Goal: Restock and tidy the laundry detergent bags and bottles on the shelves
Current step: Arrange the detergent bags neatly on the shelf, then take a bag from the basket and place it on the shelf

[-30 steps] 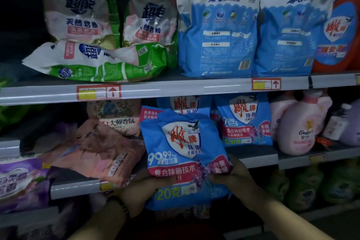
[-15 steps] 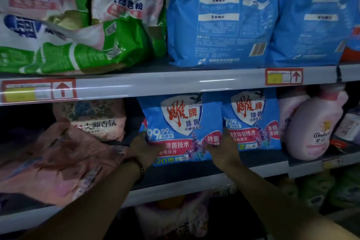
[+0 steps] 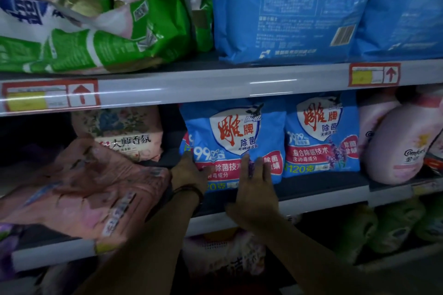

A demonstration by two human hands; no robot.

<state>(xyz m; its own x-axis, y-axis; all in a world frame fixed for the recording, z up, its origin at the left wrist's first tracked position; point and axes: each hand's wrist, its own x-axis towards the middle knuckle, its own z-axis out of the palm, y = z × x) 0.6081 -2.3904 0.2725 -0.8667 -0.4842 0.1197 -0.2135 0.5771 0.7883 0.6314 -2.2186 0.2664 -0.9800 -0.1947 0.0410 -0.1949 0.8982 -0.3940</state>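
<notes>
A small blue detergent bag (image 3: 232, 136) with red characters stands upright on the middle shelf (image 3: 318, 189). My left hand (image 3: 189, 170) grips its lower left corner. My right hand (image 3: 254, 189) lies against its lower front with straight fingers. A second blue bag of the same kind (image 3: 321, 136) stands just to its right. Another blue bag edge shows behind the first at its left.
A pink bag (image 3: 79, 189) lies flat on the shelf to the left, with a floral bag (image 3: 119, 132) upright behind it. Pink softener bottles (image 3: 395, 148) stand at the right. Green bags (image 3: 100, 31) and large blue bags (image 3: 287, 12) fill the upper shelf. More bags sit below.
The blue bag was lifted from below the shelf and set upright on it. My right hand has let go of its corner and now lies flat against its front.
</notes>
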